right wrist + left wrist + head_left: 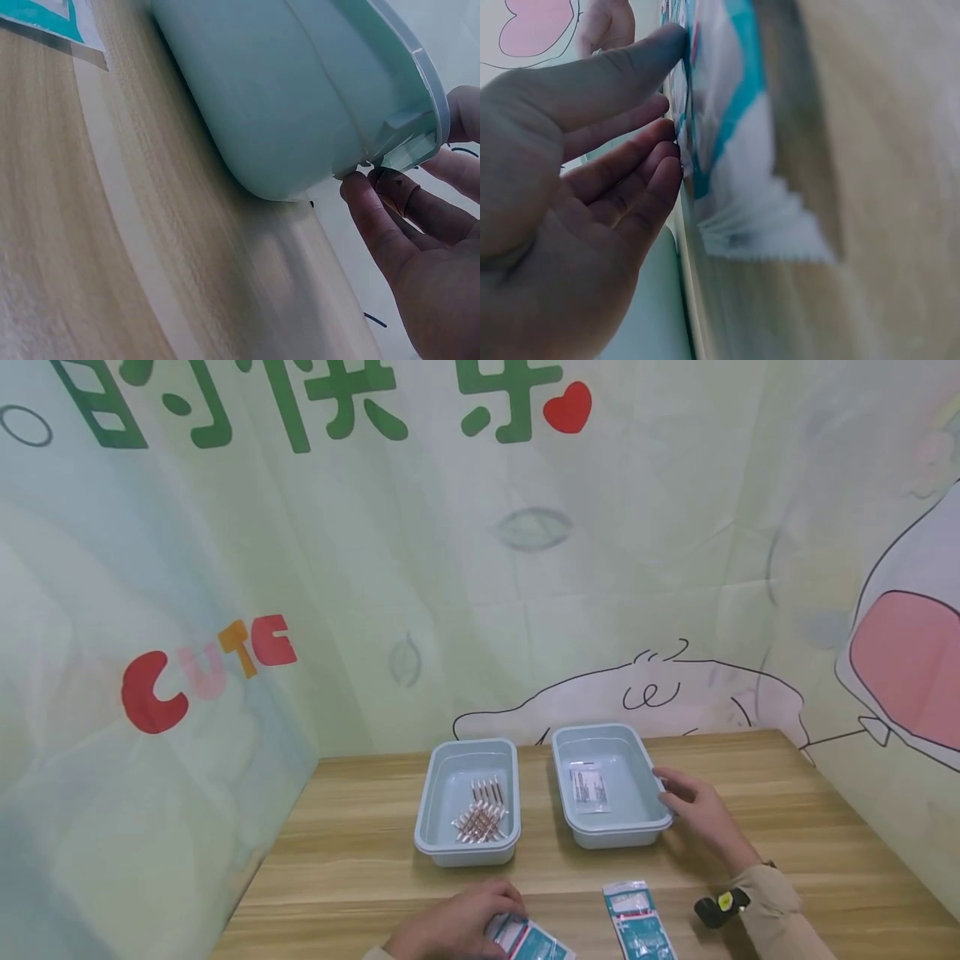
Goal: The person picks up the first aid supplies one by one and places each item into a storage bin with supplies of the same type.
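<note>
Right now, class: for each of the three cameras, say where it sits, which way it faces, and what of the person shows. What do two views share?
Head: worn high, facing forward and down at the wooden table, two tubs, both hands.
Left wrist: by the left hand, facing its fingertips on a teal-and-white packet.
Right wrist: low by the right hand, facing the right tub; fingers touch under its rim.
Shared: head and right wrist both show the right tub and right hand.
</note>
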A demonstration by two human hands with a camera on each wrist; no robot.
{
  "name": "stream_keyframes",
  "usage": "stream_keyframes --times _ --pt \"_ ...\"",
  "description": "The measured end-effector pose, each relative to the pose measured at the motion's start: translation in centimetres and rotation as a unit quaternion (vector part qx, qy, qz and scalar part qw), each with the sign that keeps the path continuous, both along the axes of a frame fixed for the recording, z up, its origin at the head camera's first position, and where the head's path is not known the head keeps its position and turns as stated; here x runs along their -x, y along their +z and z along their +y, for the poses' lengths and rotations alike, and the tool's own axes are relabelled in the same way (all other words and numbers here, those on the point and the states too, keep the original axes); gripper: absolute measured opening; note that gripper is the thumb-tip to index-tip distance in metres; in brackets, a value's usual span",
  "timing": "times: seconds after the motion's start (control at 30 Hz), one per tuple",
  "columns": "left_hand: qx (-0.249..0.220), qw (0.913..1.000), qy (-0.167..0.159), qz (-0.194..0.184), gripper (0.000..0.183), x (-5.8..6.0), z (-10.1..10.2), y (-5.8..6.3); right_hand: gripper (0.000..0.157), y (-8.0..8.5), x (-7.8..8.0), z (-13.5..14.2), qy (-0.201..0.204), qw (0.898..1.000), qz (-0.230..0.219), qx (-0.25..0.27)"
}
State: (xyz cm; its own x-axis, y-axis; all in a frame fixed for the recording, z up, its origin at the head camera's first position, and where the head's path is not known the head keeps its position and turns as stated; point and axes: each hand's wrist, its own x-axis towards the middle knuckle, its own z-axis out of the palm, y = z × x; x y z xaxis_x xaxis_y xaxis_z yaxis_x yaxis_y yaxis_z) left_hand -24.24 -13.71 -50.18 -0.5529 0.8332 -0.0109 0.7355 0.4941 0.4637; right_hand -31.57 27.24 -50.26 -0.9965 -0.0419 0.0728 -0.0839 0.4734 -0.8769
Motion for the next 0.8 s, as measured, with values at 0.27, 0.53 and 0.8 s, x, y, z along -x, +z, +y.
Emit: stream_keyframes --times 0.27,0.53,0.8 --pt "0.004 1.0 -0.002 -0.004 0.041 -0.01 0.01 0.13 0.051 0.07 -0.07 -0.1 -0.001 1.0 0.0 -0.002" --pt "0.003 0.9997 -0.01 0.021 0.04 0.13 -0.1 -0.06 0.05 0.02 0.09 -0.1 -0.002 1.0 0.004 -0.004" --pt "-0.007 0.9983 -0.029 0.051 0.024 0.18 0.17 0.1 0.05 -0.39 0.21 0.08 -0.001 1.0 0.006 -0.005"
